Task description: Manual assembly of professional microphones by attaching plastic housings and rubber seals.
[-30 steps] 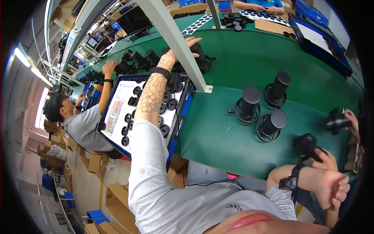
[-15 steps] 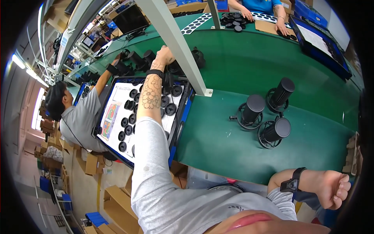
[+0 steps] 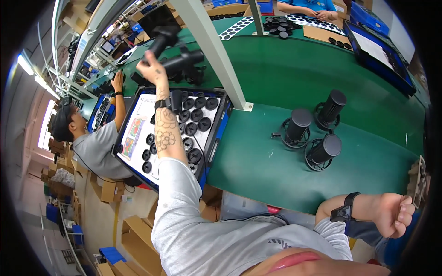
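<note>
My left hand [image 3: 154, 71] is raised over the far end of the tray, its fingers closed around a black cylindrical device [image 3: 159, 45]. The device is tilted and blurred by motion. Just right of it is another dark cylinder [image 3: 186, 60]; whether my hand touches that one too I cannot tell. Under my left forearm lies the blue-edged tray [image 3: 216, 147], holding several round black discs [image 3: 196, 115] on white sheets. At the far right my right hand [image 3: 395, 216] is curled into a fist, with nothing showing in it. Three black cylinders in ring-shaped frames [image 3: 298, 128] stand on the green table.
A pale metal post [image 3: 216, 55] rises from the green table [image 3: 258, 179] beside the tray. On the left, a person in grey [image 3: 99, 142] reaches over the table. Across it, a person in blue [image 3: 313, 7] sits near a pile of black discs [image 3: 278, 26] and another tray [image 3: 382, 57].
My left hand has moved left and lifted the black cylindrical device. My right fist stays nearly still. The neighbour's arm has shifted left, and the person opposite has brought both hands together.
</note>
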Tool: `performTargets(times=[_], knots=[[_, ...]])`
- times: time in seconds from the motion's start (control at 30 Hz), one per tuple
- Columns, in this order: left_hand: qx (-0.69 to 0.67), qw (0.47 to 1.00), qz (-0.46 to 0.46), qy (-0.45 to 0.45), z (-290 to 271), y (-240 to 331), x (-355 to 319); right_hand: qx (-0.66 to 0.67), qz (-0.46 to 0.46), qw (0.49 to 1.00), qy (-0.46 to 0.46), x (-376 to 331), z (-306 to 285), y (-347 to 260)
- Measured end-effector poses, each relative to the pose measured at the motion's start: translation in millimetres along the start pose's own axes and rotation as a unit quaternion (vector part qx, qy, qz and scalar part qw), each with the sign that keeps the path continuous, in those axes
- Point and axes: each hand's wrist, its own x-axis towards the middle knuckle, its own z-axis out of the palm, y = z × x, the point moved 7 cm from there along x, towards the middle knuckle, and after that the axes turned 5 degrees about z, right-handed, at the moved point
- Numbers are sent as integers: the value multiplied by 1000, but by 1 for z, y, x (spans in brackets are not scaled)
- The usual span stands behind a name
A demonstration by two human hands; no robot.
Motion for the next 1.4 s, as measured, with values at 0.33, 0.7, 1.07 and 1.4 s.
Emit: performTargets(times=[0.33,0.7,1.07,1.4], knots=[[-507,827,-129,-208,-32,157,-101,-121,355,861,-343,-90,99,73],[-627,679,-141,-356,-5,237,-258,-223,189,812,-505,-151,173,35],[-616,572,-242,-485,9,245,-277,-201,114,808,-541,-151,177,37],[-577,624,-250,-463,11,246,-271,-212,127,827,-505,-149,177,40]])
